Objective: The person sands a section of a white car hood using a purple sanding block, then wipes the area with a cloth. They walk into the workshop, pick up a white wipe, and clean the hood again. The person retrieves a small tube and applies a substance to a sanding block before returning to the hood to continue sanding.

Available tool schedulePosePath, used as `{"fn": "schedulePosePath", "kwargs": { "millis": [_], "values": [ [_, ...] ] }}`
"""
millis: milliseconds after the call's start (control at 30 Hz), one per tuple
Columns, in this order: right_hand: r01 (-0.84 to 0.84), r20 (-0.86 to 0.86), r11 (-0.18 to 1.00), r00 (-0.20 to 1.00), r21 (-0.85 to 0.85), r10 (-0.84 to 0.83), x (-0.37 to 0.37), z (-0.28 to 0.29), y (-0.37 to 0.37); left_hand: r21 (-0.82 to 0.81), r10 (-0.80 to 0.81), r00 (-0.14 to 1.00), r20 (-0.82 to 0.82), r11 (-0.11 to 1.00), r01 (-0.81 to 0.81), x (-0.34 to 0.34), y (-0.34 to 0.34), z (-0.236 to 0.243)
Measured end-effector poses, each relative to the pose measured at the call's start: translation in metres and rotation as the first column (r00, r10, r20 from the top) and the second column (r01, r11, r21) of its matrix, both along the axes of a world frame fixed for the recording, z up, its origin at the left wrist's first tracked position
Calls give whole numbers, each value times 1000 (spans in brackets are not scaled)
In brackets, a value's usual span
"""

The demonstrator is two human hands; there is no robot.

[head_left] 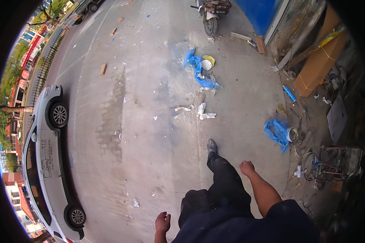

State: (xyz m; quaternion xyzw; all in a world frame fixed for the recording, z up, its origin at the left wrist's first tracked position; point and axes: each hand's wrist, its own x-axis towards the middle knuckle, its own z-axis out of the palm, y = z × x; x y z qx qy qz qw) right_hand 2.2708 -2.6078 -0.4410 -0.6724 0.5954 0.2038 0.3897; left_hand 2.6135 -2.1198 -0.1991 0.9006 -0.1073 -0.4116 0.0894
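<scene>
Low in the picture, left of my dark trousers, my left hand [163, 222] hangs with its fingers curled. A tiny pale spot shows at its fingers, too small to name. My right hand [247, 167] is held out on the other side, closed in a loose fist, with nothing visible in it. Neither hand touches anything around it. One dark, dusty shoe [212, 146] is on the concrete ahead of me. To the right of my right hand lies a crumpled blue plastic bag [276, 133] beside a round tin [292, 134].
A white car [48, 156] stands at left. Ahead lie blue plastic sheeting [195, 65], a yellow-rimmed white bowl-like thing [208, 62] and white scraps [205, 112]. A scooter [211, 18] is parked farther off. Cardboard [320, 67], a blue canister [289, 93], hoses and metal parts crowd the right.
</scene>
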Motion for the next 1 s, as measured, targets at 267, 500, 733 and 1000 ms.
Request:
{"fn": "schedulePosePath", "kwargs": {
  "millis": [267,500,733,1000],
  "values": [
    [-236,131,972,963,-17,236,217,-110,-151,-217,-256,965,56,940,262,70,-224,-107],
    [-235,189,972,955,21,227,372,-294,-211,21,-616,784,76,787,616,108,-319,-206],
    [-203,110,971,970,-123,217,433,-449,-233,57,-610,790,57,792,608,164,-310,-220],
    [308,489,933,795,186,-360,367,-291,-180,-26,-692,721,7,721,692,187,-319,-224]
  ]
}}
